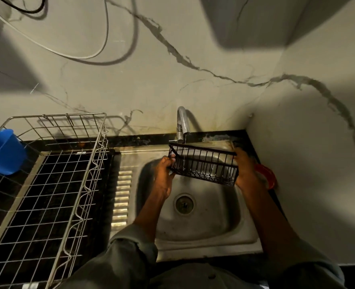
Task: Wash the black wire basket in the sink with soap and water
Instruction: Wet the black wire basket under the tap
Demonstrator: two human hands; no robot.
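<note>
A black wire basket (203, 164) is held above the steel sink (203, 224), tilted with its open side toward me. My left hand (164, 174) grips its left end and my right hand (246, 170) grips its right end. A thin stream of water runs from the chrome faucet (181, 124) down through the basket's left part. The sink drain (184, 204) lies below the basket.
A large silver wire dish rack (53, 176) stands on the dark counter left of the sink, with a blue plastic cup (2, 152) hung at its far left. A red object (266, 176) sits behind my right hand by the wall. Cables hang on the marble wall.
</note>
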